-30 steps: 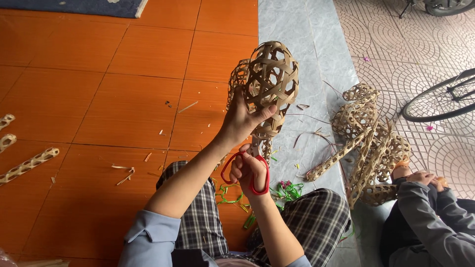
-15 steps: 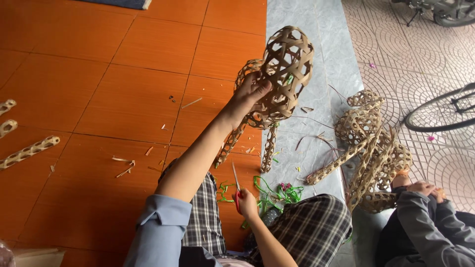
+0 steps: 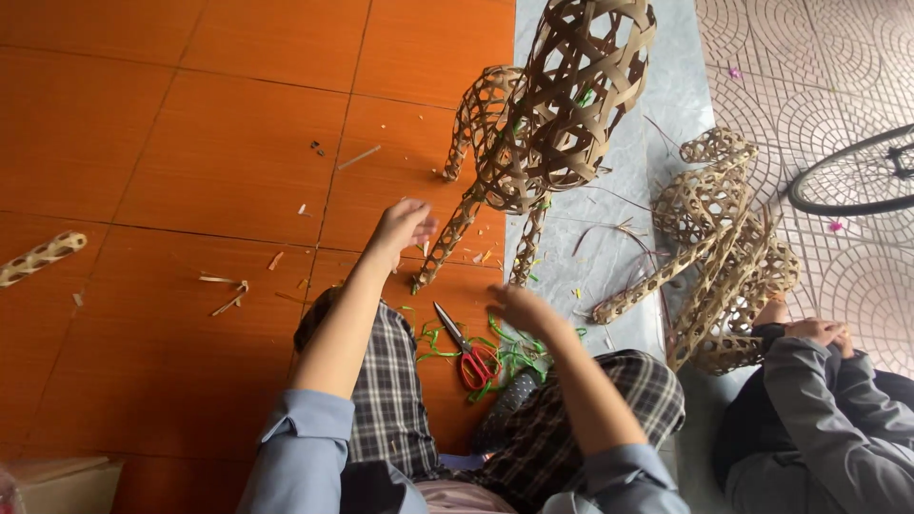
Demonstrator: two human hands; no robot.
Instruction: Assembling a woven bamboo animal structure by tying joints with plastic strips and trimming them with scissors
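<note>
Both hands have let go since half a second ago: the left hand (image 3: pixel 402 227) no longer grips the woven figure, and the red-handled scissors (image 3: pixel 467 349) that were in the right hand (image 3: pixel 519 306) now lie on the floor.

Head camera, looking down: the open-weave, animal-shaped figure of tan bamboo strips (image 3: pixel 552 114) stands on its thin woven legs at the far centre, where the orange tiled floor (image 3: pixel 190 162) meets a grey stone strip (image 3: pixel 609 257). Its rounded lattice body rises toward the camera — nothing holds it.

The left hand hovers just to the left of the figure's near-left leg, fingers loosely spread, empty; whether a fingertip brushes the leg cannot be told. The right hand hangs near the base of the right leg, blurred, fingers loosely curled and empty, close to the leg but apart from it. The two hands are well apart, with the figure's legs between them.

The scissors lie between the person's knees, blades pointing to the far left, among curls of green strip scraps (image 3: pixel 514 347). The person wears checked trousers (image 3: pixel 390 400) and light blue sleeves (image 3: pixel 305 438).

At right, a second woven bamboo figure (image 3: pixel 724 257) lies tipped on the grey strip, beside another person's clasped hands (image 3: pixel 824 333) in grey sleeves. A bicycle wheel (image 3: pixel 852 171) shows at the far right. A short woven bamboo tube (image 3: pixel 40 257) lies at the left edge, and pale bamboo slivers (image 3: pixel 228 290) dot the tiles.
</note>
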